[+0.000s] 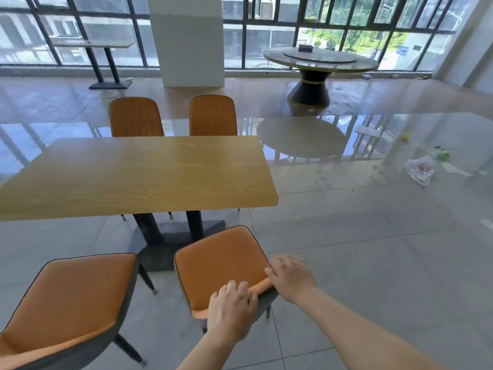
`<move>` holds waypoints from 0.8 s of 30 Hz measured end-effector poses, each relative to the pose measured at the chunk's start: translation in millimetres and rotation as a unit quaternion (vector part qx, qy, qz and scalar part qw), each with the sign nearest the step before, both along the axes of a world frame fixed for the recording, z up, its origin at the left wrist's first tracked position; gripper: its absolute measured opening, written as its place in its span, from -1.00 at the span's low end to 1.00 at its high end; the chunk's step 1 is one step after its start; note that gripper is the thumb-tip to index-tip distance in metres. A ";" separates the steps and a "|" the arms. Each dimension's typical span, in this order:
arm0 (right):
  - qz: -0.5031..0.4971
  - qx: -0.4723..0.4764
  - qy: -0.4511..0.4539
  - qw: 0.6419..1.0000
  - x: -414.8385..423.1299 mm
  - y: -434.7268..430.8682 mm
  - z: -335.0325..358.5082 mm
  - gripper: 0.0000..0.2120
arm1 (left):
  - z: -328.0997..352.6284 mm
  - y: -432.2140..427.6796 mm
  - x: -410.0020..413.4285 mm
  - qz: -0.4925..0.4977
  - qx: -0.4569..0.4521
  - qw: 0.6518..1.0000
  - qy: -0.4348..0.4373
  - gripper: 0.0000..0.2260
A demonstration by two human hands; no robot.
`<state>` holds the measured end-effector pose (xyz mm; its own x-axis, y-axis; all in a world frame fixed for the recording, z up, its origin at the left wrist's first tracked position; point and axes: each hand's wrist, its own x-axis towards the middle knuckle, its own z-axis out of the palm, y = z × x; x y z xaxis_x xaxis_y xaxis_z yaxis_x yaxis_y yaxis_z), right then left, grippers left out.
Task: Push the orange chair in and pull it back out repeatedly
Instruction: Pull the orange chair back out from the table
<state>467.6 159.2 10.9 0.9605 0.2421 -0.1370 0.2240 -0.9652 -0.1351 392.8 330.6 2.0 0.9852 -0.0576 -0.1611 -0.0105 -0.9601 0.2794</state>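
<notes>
The orange chair (221, 265) stands just in front of the wooden table (138, 174), near its right end, its seat outside the table's edge. Both of my hands hold the top of its backrest. My left hand (230, 305) grips the backrest's middle, fingers curled over the orange edge. My right hand (290, 277) grips the backrest's right corner. The chair's legs are mostly hidden under the seat and my arms.
A second orange chair (69, 303) stands to the left, close beside the held one. Two more orange chairs (136, 117) face me across the table. The table's dark base (170, 236) sits ahead. Open tiled floor lies to the right, with litter (420, 169) farther off.
</notes>
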 end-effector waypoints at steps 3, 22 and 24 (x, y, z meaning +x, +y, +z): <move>0.003 0.006 0.017 1.000 6.8 -13.4 0.6 -0.66 | -7.6 -16.8 6.2 -0.001 -0.009 1.000 0.024 -0.70; 0.098 0.077 0.080 0.989 53.4 -54.2 -36.8 -0.47 | -39.2 -32.8 42.1 0.041 0.023 0.997 -0.063 -0.28; 0.085 0.080 0.047 0.992 52.6 -50.1 -42.0 -0.44 | -37.9 -32.7 39.0 0.055 0.034 0.993 -0.098 -0.29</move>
<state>520.2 109.0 -31.2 0.8883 0.4259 -0.1718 0.3612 -0.8790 -0.3114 431.8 297.9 -35.9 0.9978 0.0570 0.0353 0.0480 -0.9750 0.2168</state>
